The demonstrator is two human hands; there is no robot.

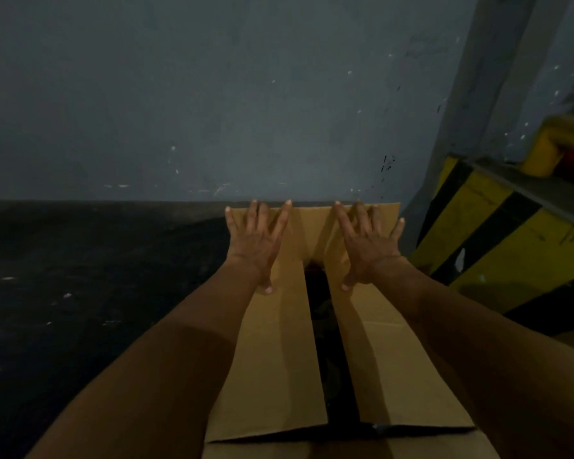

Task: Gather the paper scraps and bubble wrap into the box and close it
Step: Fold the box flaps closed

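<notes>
Both hands flat, fingers spread wide: left hand (254,246) and right hand (367,246) each press a top flap of the cardboard box (272,359) on the floor (80,293) by the wall (212,94), probably to hold it closed. A dark gap remains between flaps; no scraps visible.

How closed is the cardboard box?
Almost closed: left hand and right hand press the top flaps of the box flat, yet a dark gap runs between them.

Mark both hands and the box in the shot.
left hand (254,241): head view, back of the hand.
right hand (367,248): head view, back of the hand.
box (279,359): head view, left top flap.
</notes>
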